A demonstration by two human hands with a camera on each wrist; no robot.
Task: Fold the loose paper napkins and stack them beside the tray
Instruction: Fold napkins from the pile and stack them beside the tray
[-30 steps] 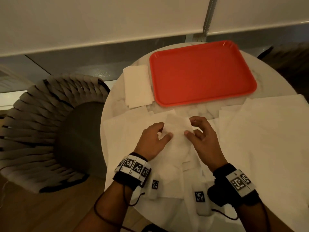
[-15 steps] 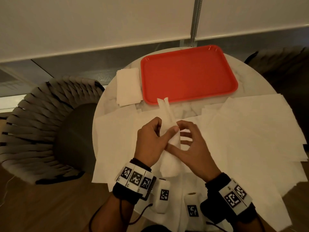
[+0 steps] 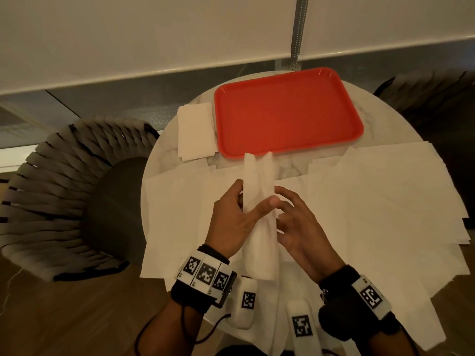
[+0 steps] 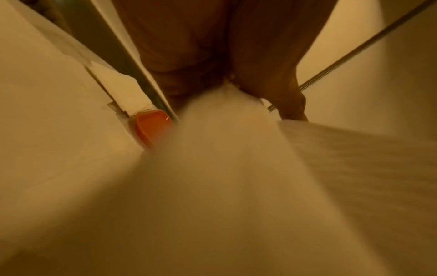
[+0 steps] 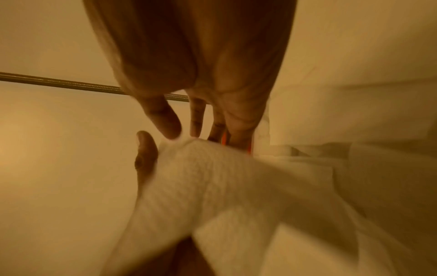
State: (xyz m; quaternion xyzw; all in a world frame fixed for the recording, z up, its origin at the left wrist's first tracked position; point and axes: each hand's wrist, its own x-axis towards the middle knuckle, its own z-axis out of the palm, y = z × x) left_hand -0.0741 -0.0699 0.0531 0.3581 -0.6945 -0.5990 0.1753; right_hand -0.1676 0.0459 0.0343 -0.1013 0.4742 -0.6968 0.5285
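My left hand (image 3: 253, 197) pinches a long folded strip of white napkin (image 3: 259, 242), thumb across its front and fingers behind. The strip is lifted off the table, and its top end reaches the near rim of the red tray (image 3: 288, 114). My right hand (image 3: 285, 209) is beside the strip's right edge, fingers loosely spread and fingertips (image 5: 175, 130) touching the paper (image 5: 212, 168). A stack of folded napkins (image 3: 195, 132) lies against the tray's left side. Loose unfolded napkins (image 3: 372, 196) cover the table's near half. The left wrist view shows the held napkin (image 4: 224, 140) and a corner of the tray (image 4: 151, 128).
The round marble table (image 3: 164, 142) ends close to the left of the folded stack. A woven grey chair (image 3: 64, 188) stands at the left and a dark chair (image 3: 437, 98) at the back right. A window blind with a bead chain (image 3: 298, 29) hangs behind.
The napkin was being pressed flat on the table by both hands. My left hand has since pinched it and raised it as a narrow strip, and my right hand has let go and opened beside it.
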